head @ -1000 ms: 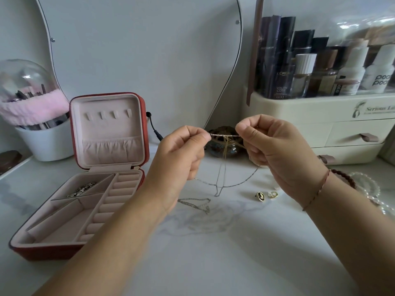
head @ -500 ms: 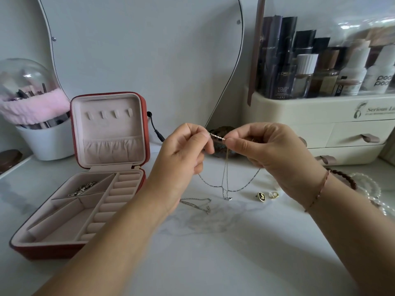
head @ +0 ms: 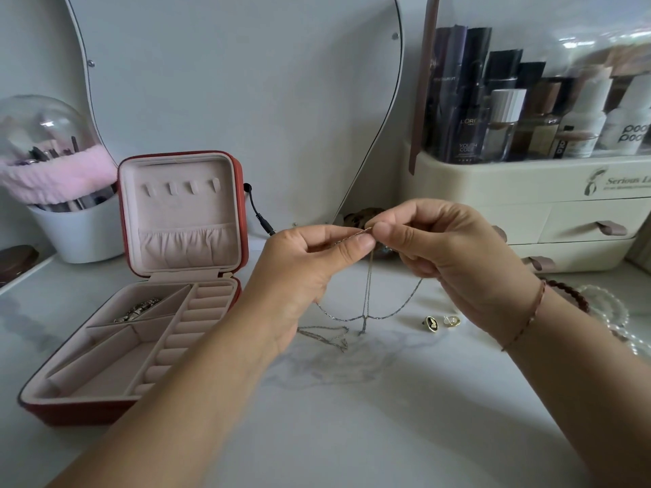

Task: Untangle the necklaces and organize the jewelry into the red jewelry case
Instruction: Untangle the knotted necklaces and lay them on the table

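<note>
Left hand (head: 303,272) and right hand (head: 454,255) both pinch a thin chain necklace (head: 366,294) above the surface (head: 352,417). Loops hang down. Red jewelry case (head: 141,311) open at left.

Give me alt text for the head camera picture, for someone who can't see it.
The left hand and right hand pinch a thin chain over a table, loops hanging down. An open red case sits left; two earrings lie right.
</note>
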